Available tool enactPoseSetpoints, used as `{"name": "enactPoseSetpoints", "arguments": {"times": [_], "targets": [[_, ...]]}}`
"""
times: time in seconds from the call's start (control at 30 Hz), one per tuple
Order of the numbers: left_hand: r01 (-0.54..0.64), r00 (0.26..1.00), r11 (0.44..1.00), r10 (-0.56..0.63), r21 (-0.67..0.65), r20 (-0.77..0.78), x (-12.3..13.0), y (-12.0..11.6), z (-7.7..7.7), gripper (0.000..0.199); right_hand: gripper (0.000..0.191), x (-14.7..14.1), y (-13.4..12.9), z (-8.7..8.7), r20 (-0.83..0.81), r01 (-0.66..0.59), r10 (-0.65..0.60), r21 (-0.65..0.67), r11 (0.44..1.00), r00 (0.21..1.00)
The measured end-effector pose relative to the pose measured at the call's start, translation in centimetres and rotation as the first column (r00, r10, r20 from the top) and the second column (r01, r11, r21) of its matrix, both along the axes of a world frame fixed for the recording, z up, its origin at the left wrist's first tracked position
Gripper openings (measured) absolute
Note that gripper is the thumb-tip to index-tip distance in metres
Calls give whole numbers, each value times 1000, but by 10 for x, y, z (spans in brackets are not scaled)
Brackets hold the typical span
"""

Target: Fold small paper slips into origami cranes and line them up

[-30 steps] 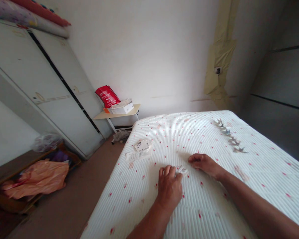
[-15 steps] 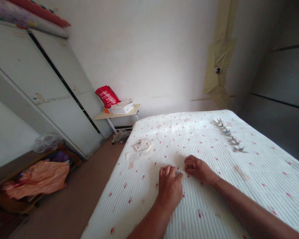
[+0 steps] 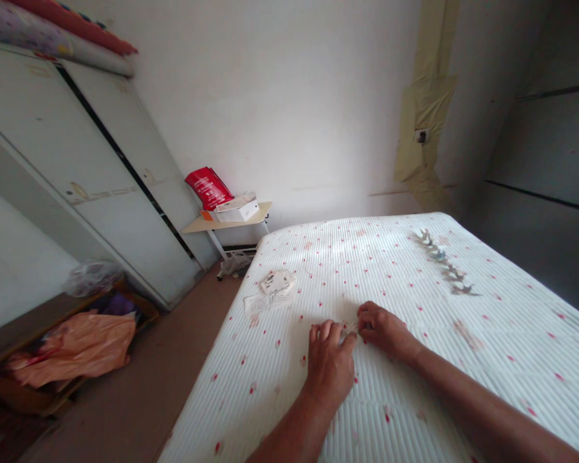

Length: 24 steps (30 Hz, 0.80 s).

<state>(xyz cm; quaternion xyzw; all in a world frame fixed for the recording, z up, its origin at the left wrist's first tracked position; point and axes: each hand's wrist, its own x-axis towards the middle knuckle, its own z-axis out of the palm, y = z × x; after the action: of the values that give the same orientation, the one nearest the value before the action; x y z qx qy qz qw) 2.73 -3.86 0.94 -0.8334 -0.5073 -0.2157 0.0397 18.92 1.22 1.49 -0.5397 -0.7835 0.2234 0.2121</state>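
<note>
Low over the bed, my left hand [image 3: 330,360] and my right hand [image 3: 379,328] meet at a small pale piece of paper [image 3: 350,328]. The fingers of both hands are curled in and pinch it from either side; much of it is hidden behind them. Loose printed paper pieces [image 3: 276,283] lie on the bed beyond my left hand. Farther off on the right, a row of small folded paper figures [image 3: 439,256] runs along the bedspread.
The bed [image 3: 390,411] has a white ribbed cover with red dots. A small table [image 3: 226,225] holds a red bag [image 3: 209,188] and a white box [image 3: 241,209]. At the left stand a cabinet [image 3: 101,173] and a low shelf with an orange plastic bag [image 3: 77,347].
Both hands stay in nearly the same place. The fingers have shifted slightly around the small paper; the other things have not moved.
</note>
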Motion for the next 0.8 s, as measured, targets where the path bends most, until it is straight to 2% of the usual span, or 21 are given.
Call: {"name": "enactPoseSetpoints", "arguments": {"times": [0.8], "targets": [[-2,1000,999,2,-42,-5,0,1,-1,26,14,3,6,-2,-46,-25,23,-51,998,999]]}}
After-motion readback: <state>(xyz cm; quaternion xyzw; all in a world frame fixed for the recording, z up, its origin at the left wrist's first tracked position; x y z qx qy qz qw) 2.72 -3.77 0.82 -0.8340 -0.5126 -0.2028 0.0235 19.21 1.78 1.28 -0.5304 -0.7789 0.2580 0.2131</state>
